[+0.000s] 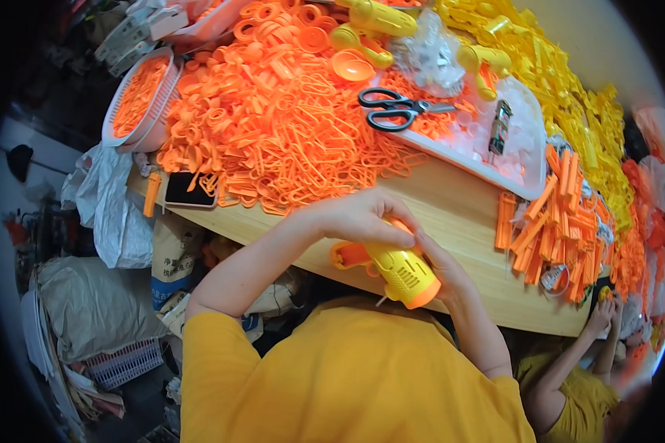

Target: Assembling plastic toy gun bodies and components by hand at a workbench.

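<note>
A yellow toy hair dryer (pixel 397 267), with slots in its side and an orange round end, is held between my hands just over the table's near edge. Its orange-and-yellow handle part (pixel 351 255) sticks out to the left. My left hand (pixel 366 220) is closed over the top of the body, thumb along it. From the other side, the fingers of my right hand (pixel 443 267) grip the far end and flank; some fingertips are hidden. A thin metal-looking tip (pixel 381 300) shows below the toy; I cannot make out what it belongs to.
Heaped orange plastic parts (pixel 273 125) cover the table (pixel 458 221) beyond my hands. Black-handled scissors (pixel 395 108) lie by a white tray (pixel 524 181). A phone (pixel 190 190) rests at the left edge. Orange strips (pixel 550 229) and yellow parts (pixel 539 59) pile up right; a co-worker's hands (pixel 604 314) are beyond.
</note>
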`<state>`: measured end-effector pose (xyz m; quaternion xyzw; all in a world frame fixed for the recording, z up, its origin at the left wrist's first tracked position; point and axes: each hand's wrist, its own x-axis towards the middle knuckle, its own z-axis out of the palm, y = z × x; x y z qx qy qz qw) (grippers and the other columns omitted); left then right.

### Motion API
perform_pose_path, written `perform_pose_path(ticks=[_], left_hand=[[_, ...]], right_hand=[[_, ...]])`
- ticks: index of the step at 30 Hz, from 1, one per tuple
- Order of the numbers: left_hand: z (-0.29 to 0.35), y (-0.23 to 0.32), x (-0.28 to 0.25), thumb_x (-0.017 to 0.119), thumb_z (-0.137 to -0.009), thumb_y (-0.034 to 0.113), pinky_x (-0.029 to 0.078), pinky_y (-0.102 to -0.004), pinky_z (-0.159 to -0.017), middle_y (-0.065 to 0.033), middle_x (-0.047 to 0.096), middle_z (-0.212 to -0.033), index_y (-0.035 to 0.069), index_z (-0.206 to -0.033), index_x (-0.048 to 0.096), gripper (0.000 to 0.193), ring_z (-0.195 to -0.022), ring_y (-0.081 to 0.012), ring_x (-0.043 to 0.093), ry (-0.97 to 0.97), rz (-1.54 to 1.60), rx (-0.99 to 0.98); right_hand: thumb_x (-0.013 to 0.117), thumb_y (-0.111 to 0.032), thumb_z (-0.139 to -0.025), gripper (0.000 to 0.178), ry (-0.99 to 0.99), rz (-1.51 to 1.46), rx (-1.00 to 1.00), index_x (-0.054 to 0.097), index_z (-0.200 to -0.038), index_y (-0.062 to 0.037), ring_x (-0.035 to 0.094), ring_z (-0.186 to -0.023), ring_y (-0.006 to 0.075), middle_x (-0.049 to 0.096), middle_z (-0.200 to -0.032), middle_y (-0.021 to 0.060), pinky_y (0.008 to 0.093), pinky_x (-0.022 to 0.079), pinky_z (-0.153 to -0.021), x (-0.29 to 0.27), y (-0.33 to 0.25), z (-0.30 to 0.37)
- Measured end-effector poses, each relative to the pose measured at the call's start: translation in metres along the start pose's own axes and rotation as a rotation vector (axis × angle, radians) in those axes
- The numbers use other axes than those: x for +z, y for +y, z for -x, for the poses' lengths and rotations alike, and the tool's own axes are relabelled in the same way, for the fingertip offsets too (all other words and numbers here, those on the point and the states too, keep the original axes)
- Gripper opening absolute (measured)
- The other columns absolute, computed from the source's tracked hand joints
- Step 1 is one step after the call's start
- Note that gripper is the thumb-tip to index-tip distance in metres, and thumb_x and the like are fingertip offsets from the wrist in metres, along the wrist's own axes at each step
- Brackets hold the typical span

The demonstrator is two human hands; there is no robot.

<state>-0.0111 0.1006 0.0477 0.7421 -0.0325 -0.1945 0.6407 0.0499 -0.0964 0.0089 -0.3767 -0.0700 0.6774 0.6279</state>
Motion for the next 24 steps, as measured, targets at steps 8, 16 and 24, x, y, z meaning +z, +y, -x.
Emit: perform_pose_path(ticks=[8, 16, 24], left_hand=[[0.000, -0.004, 0.030, 0.055, -0.077, 0.002, 0.050, -0.0231, -0.071, -0.0064, 0.060, -0.089, -0.001, -0.102, 0.066, 0.028, -0.078, -0.0097, 0.059, 0.495, 0.435, -0.025], [0.001, -0.026, 0.014, 0.061, -0.080, 0.004, 0.049, -0.0229, -0.069, -0.0026, 0.057, -0.092, 0.002, -0.107, 0.063, 0.027, -0.076, -0.0086, 0.057, 0.602, 0.378, 0.217], [0.128, -0.023, -0.150, 0.061, -0.086, 0.010, 0.044, -0.0372, -0.095, -0.0079, 0.058, -0.111, 0.007, -0.098, 0.067, 0.014, -0.109, -0.0234, 0.053, 1.387, -1.211, -0.228]], right_hand=[[0.057, -0.038, -0.089, 0.064, -0.046, -0.061, -0.086, 0.030, -0.137, -0.0053, 0.062, -0.098, 0.0389, 0.053, -0.119, 0.0216, 0.0477, 0.058, -0.072, 0.013, -0.002, -0.004], [0.060, -0.033, -0.086, 0.062, 0.150, -0.059, -0.217, 0.033, -0.135, -0.0064, 0.063, -0.097, 0.0380, 0.053, -0.120, 0.0181, 0.0471, 0.057, -0.075, 0.018, 0.003, -0.005], [0.061, -0.046, -0.083, 0.073, 0.161, -0.246, -0.316, 0.033, -0.139, -0.0078, 0.062, -0.097, 0.0374, 0.053, -0.127, 0.0183, 0.0431, 0.056, -0.073, -0.015, -0.011, 0.016]])
